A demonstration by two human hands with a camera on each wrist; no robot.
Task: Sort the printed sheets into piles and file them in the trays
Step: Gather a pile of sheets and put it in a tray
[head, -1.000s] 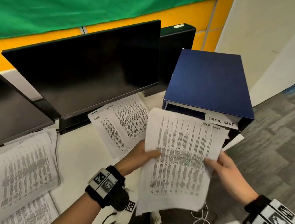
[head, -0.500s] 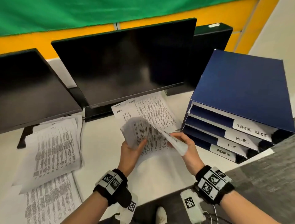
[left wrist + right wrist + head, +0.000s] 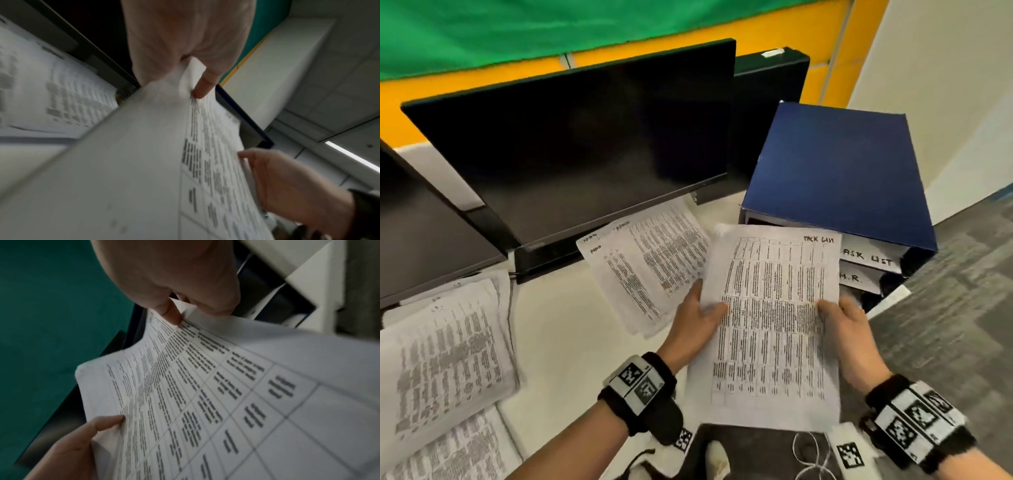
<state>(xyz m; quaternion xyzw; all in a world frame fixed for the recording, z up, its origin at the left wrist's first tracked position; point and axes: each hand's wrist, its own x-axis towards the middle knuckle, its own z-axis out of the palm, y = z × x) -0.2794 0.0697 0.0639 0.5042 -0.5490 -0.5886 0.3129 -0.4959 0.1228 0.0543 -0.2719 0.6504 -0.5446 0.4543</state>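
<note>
I hold a printed sheet (image 3: 770,322) marked "TASK LIST" flat in front of me, just before the blue stacked trays (image 3: 835,171). My left hand (image 3: 697,318) pinches its left edge, thumb on top; in the left wrist view the left hand (image 3: 197,78) shows the same pinch on the sheet (image 3: 207,146). On the right edge my right hand (image 3: 842,322) pinches it too, and the right wrist view has the right hand (image 3: 179,311) with its thumb on the sheet (image 3: 205,386). The tray labels "TASK LIST" (image 3: 868,257) and "H.R." (image 3: 854,278) peek out beyond the sheet.
Another pile of sheets (image 3: 647,267) lies on the white desk (image 3: 565,325) under the monitor (image 3: 571,150). More piles (image 3: 441,356) lie at the left. A second monitor (image 3: 421,226) stands at the far left. Grey carpet (image 3: 945,325) lies right of the desk.
The sheet was curled between both hands over the desk half a second ago; now it is held flat and has moved right, in front of the trays.
</note>
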